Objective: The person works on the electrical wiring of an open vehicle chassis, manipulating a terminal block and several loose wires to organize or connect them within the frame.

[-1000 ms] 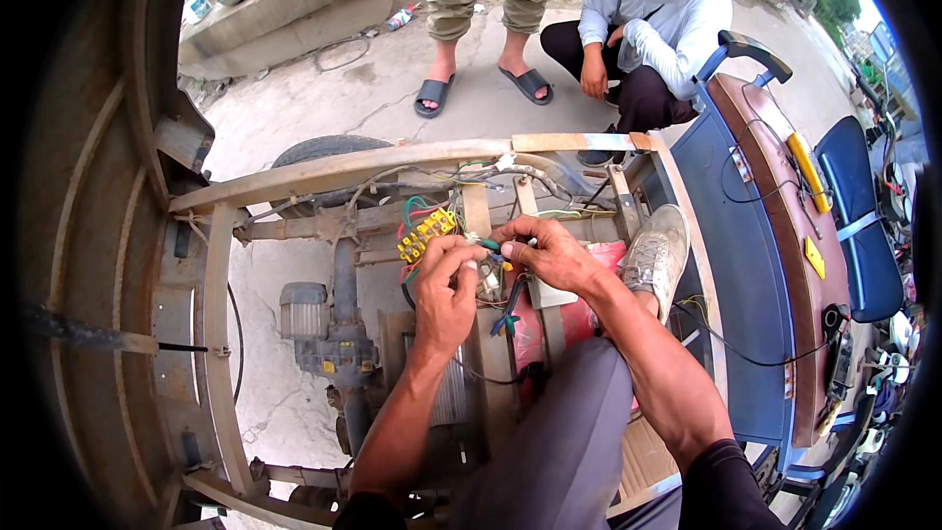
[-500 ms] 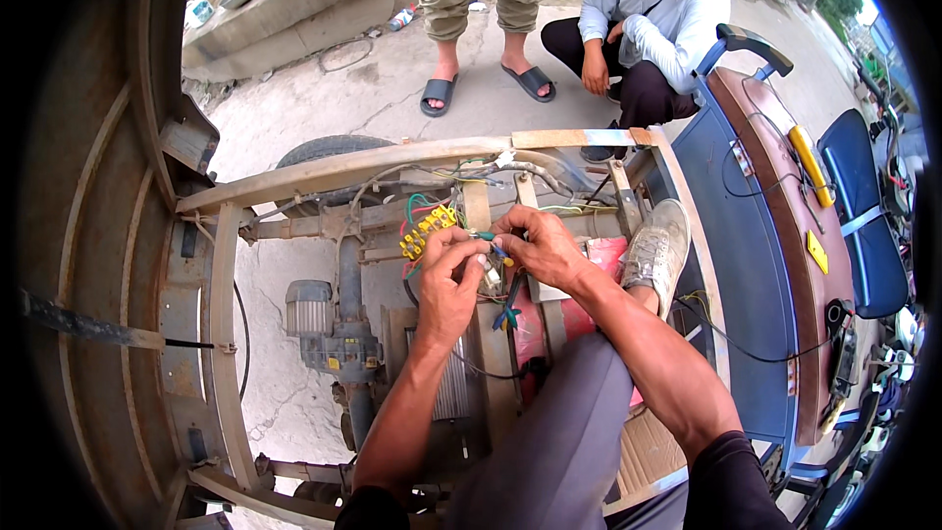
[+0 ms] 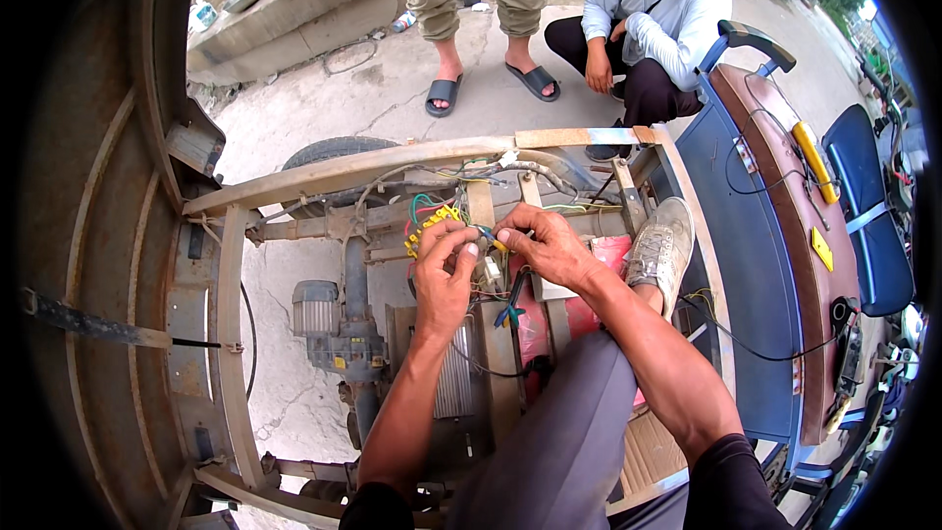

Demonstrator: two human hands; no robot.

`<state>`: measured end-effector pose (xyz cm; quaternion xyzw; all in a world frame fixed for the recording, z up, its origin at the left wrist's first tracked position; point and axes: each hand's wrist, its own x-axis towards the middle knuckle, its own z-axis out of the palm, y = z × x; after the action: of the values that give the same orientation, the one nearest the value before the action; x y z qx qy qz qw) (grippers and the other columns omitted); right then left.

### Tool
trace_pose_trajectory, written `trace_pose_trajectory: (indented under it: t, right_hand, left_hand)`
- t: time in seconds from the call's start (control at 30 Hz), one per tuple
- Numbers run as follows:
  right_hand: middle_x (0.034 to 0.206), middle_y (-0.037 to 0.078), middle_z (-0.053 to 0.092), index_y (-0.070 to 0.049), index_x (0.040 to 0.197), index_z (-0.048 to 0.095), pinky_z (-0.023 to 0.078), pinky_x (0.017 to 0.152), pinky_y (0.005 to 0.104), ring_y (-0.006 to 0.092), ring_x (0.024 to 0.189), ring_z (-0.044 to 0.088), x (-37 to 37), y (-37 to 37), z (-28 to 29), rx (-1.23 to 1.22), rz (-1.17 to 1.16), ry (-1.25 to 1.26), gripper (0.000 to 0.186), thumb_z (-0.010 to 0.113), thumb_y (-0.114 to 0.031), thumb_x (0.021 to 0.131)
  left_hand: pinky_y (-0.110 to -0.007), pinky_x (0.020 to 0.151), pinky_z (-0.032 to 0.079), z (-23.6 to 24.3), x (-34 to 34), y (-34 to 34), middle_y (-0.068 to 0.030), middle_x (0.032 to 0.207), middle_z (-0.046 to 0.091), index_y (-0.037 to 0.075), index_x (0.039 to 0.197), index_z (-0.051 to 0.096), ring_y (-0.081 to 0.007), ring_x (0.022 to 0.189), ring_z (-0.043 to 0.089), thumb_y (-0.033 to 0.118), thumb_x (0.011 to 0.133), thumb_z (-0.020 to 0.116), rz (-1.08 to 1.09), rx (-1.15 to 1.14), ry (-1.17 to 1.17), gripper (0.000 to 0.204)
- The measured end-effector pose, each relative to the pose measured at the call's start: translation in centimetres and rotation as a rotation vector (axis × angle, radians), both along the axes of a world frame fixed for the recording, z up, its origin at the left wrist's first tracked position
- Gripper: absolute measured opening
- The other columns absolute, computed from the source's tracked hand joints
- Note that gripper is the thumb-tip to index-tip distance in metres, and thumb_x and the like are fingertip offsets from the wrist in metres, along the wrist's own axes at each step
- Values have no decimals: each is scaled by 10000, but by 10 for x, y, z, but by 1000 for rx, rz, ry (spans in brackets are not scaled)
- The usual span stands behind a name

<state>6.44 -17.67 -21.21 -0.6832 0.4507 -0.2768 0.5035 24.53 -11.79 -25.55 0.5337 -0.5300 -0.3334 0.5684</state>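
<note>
My left hand (image 3: 444,273) and my right hand (image 3: 551,252) meet over an open metal vehicle frame, fingertips pinched together. Between them run thin wires (image 3: 487,234) with blue-green and yellow ends; the fingers partly hide the joint. Just beyond my left fingers sits a yellow terminal block (image 3: 422,232), green and red wires looping from it. A small white connector (image 3: 492,273) lies below the fingertips. Farther down, a bundle of wires with blue and green ends (image 3: 509,314) hangs loose beside a frame bar.
A grey motor (image 3: 343,334) sits left in the frame. My shoe (image 3: 659,253) rests on the right side. A blue-sided brown seat (image 3: 775,186) stands at right, a yellow-handled tool (image 3: 816,163) on it. One person (image 3: 653,49) squats beyond; another stands in sandals (image 3: 444,96).
My fingertips have shifted slightly around the wires, still pinching them. The standing person's legs lean more to the left, and a bit of a hand shows at the top edge.
</note>
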Motion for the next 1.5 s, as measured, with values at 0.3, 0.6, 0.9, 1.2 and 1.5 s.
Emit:
trace_pose_trajectory:
  t: [0.3, 0.6, 0.9, 1.2, 1.5]
  right_hand:
    - [809, 93, 622, 34, 1006, 680, 507, 567, 328, 141, 602, 606, 0, -1, -2, 158, 35, -62, 263, 652, -224, 967]
    - [706, 35, 586, 20, 966, 659, 486, 541, 311, 117, 583, 567, 5, 1, -5, 119, 26, -119, 255, 634, -232, 992]
    - [701, 17, 579, 11, 993, 668, 488, 559, 298, 97, 621, 568, -2, 0, -3, 269, 29, -91, 262, 607, -243, 1010]
    - [783, 66, 656, 2, 972, 677, 517, 636, 310, 131, 675, 610, -4, 3, 10, 116, 50, -19, 202, 739, -168, 881]
    - [784, 54, 636, 23, 927, 636, 521, 603, 292, 114, 654, 618, -1, 3, 9, -101, 49, 96, 190, 773, -86, 853]
  left_hand:
    - [-237, 761, 504, 7, 1, -4, -52, 1120, 594, -24, 1007, 693, -110, 935, 599, 17, 916, 676, -13, 10, 40, 101]
    - [-245, 716, 495, 13, -3, -2, -42, 1102, 586, -21, 966, 692, -111, 869, 598, 19, 898, 706, 22, 41, -86, 80]
    - [-325, 785, 511, 27, -8, 9, -113, 1161, 571, 21, 1004, 673, -213, 913, 627, 22, 830, 725, 58, -126, -214, 182]
    - [-383, 827, 499, 20, -9, 8, -123, 1129, 596, 22, 943, 697, -276, 933, 609, 44, 819, 759, 105, -161, -282, 141]
    - [-402, 794, 473, 22, -11, 3, -59, 861, 674, 49, 896, 686, -276, 866, 591, 55, 815, 748, 130, -265, -468, 102]
